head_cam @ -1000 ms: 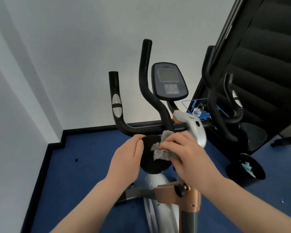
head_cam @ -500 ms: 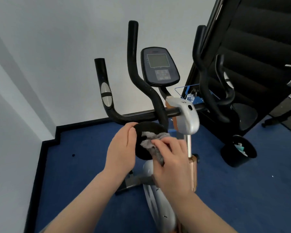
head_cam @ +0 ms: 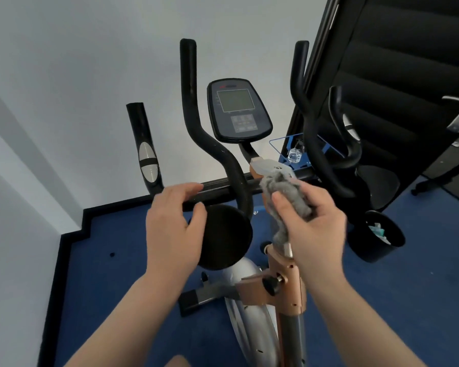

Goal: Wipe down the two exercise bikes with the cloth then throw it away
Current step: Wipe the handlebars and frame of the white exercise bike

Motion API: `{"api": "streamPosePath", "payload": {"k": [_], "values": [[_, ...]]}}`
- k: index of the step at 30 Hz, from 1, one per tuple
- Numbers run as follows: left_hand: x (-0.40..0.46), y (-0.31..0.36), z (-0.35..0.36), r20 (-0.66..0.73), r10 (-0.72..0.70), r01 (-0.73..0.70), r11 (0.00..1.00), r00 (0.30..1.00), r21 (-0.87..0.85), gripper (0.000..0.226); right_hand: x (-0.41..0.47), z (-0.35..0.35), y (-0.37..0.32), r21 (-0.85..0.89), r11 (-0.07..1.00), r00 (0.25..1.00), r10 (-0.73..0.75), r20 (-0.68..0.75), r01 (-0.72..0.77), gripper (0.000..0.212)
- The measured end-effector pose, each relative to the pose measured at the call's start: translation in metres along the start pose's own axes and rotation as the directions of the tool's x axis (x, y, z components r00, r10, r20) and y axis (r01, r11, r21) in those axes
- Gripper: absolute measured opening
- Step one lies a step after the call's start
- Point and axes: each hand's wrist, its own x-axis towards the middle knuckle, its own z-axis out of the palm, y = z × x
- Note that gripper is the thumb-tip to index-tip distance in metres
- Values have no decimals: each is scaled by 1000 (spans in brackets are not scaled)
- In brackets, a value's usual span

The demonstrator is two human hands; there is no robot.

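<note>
An exercise bike stands in front of me, with black handlebars (head_cam: 196, 123), a grey console (head_cam: 238, 111) and a round black pad (head_cam: 224, 237) below the crossbar. My right hand (head_cam: 312, 229) grips a crumpled grey cloth (head_cam: 284, 193), lifted off the pad beside the silver stem cover (head_cam: 269, 165). My left hand (head_cam: 174, 223) hovers at the pad's left edge, fingers spread, holding nothing. A second set of black handlebars (head_cam: 310, 123) rises to the right.
A black bin (head_cam: 376, 241) with some rubbish in it stands on the blue carpet at the right. A big black padded machine (head_cam: 398, 75) leans behind it. White walls meet in a corner at the left. A copper-coloured post clamp (head_cam: 284, 284) is below my right hand.
My right hand has lifted the cloth off the round pad, up and to the right. My left hand has let go of the pad's edge and spread its fingers.
</note>
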Motion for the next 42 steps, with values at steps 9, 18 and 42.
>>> {"api": "streamPosePath", "payload": {"k": [9, 18, 42], "values": [[52, -3, 10, 412, 67, -178, 955, 909, 239, 41, 2, 29, 61, -184, 957, 970, -202, 136, 225, 34], [52, -8, 17, 464, 38, -151, 966, 885, 210, 72, 72, 65, 40, -290, 905, 950, -286, 124, 310, 28], [79, -3, 11, 180, 16, -37, 992, 984, 117, 43, 85, 68, 37, -235, 919, 944, -277, 181, 316, 35]]}}
